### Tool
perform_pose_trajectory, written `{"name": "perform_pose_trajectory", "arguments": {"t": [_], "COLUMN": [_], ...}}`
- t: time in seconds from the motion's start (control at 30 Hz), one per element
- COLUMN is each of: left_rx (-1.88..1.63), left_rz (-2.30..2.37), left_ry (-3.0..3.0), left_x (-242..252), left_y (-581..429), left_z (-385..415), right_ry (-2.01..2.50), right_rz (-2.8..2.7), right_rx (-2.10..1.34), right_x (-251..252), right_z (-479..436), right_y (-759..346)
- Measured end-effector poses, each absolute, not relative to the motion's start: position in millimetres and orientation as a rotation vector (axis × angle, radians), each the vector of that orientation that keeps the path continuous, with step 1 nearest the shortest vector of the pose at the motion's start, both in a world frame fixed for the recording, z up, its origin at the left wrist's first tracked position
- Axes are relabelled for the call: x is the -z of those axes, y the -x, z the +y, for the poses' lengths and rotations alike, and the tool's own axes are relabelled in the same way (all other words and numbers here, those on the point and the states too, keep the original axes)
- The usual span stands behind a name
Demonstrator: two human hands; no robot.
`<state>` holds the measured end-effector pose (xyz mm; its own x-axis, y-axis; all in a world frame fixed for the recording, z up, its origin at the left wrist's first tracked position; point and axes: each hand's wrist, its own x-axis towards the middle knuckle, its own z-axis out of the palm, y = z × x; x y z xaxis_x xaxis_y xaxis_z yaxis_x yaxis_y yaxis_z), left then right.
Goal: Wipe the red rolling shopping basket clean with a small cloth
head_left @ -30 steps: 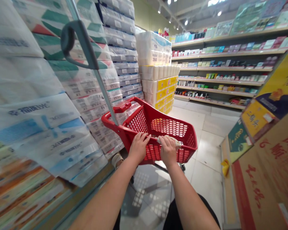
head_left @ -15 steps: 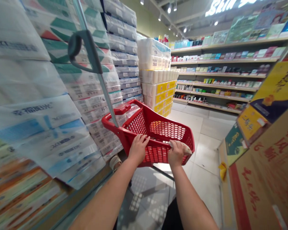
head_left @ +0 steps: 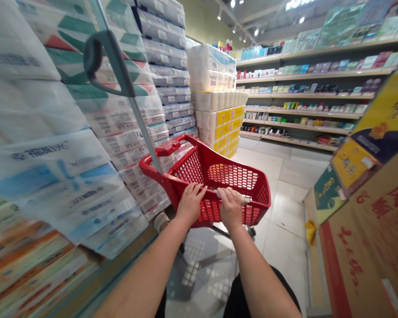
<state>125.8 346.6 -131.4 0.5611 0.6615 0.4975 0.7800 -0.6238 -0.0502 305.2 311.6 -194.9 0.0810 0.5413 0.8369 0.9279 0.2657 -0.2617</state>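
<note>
A red plastic shopping cart (head_left: 239, 160) with a perforated basket stands in front of me, its near rim towards me. My left hand (head_left: 191, 205) lies over that rim near the cart's middle, fingers curled over the edge. To the right of it, my right hand (head_left: 231, 207) presses a pale, crumpled cloth (head_left: 245, 200) against the same rim. One end of the cloth sticks out past the fingers; the rest is hidden under the palm. A metal pole (head_left: 141, 121) with a grey loop handle (head_left: 117, 66) rises from the cart's left end.
Wrapped tissue packs (head_left: 63, 161) are piled high along the left, with more paper rolls (head_left: 215, 100) behind the cart. Cardboard boxes (head_left: 368, 247) line the right side. Shelves of small goods (head_left: 305, 95) span the back. A shoe (head_left: 161, 221) shows beside the cart.
My right hand has slid left along the rim with the cloth, closer to my left hand. My left hand has stayed on the rim. The view has shifted slightly.
</note>
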Motion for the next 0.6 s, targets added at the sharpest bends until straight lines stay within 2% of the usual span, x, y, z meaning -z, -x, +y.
{"name": "perform_pose_trajectory", "arguments": {"t": [0.13,0.23,0.43,0.6], "left_rx": [0.668,0.67,0.66,0.638], "left_rz": [-1.195,-1.194,-1.208,-1.225], "left_ry": [2.528,2.525,2.523,2.523], "left_x": [131.9,131.6,130.4,129.9], "left_y": [-127.7,-128.8,-129.4,-129.7], "left_z": [347.1,346.6,344.3,345.5], "right_ry": [1.49,1.614,1.645,1.586], "right_rz": [-1.424,-1.099,-0.455,-0.481], "right_rx": [0.566,0.575,0.241,0.233], "right_x": [201.5,207.8,216.5,213.3], "right_z": [294.9,286.3,291.5,300.0], "right_y": [-347.4,-381.8,-414.9,-398.8]}}
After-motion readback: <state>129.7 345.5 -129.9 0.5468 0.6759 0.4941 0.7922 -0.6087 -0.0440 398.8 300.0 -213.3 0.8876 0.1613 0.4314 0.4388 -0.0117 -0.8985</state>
